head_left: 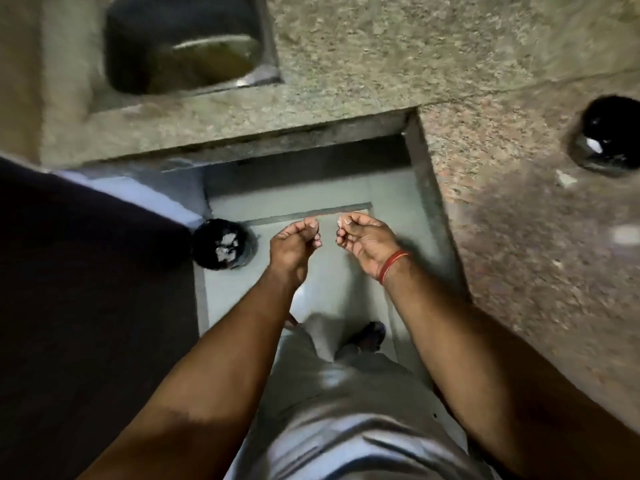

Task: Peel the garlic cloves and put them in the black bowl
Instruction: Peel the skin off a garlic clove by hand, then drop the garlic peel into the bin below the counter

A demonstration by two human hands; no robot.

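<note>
Hands: both are held out in front of the body, above the grey floor [346, 285], close together but not touching each other.
Left hand [294, 249]: back turned up, its fingers [313, 233] curled in with the tips drawn together; whether anything sits between them I cannot tell, the frame is blurred.
Right hand [367, 239]: a red thread band [393, 266] circles the wrist; its fingers [346, 225] are curled and pinch a small pale bit [343, 221] at the tips, which could be garlic or its skin, too small to tell.
Black bowl [609, 136]: glossy round black bowl standing on the speckled stone desk [519, 81] at the far right, well apart from both hands; a small white spot shows inside it.
Scrap: a pale fragment [566, 178] lies on the desk just beside the bowl, on its near-left side.
Bin: a small round black container [225, 244] sits on the floor to the left of the left hand, with pale papery scraps inside.
Sink: a steel sink basin [187, 46] is set into the desk at the top left.
Body: light grey trousers [346, 410] fill the lower middle, and a dark shoe [370, 336] shows on the floor beneath the arms.
</note>
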